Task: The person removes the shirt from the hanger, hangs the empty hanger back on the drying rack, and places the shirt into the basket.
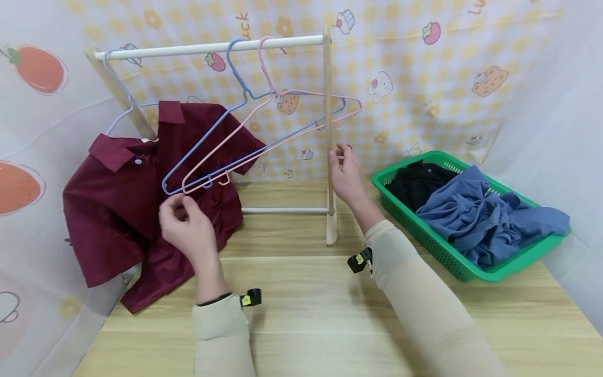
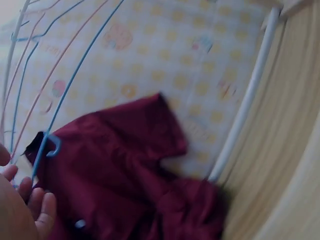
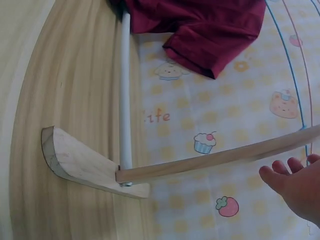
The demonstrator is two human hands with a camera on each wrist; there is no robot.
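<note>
My left hand (image 1: 188,228), fingers loosely bent, is at the lower left corner of a pink hanger (image 1: 226,137). Its fingertips are right by the wire, and no firm grip shows. Close beside that hanger, a blue hanger (image 1: 207,131) hangs from the same white rail (image 1: 188,50). Beyond the rack's right wooden post (image 1: 328,120) is my right hand (image 1: 347,175), its relaxed fingers near the post; the right wrist view shows these fingers (image 3: 281,169) spread and holding nothing. A maroon short-sleeved shirt (image 1: 113,204) hangs at the rack's left on another blue hanger (image 1: 118,86).
On the table's right stands a green basket (image 1: 424,235) with a blue garment (image 1: 485,220) and a black garment (image 1: 419,183) inside. The rack's lower white bar (image 1: 282,210) runs close above the wooden table (image 1: 301,303). A patterned curtain (image 1: 424,104) is behind the rack.
</note>
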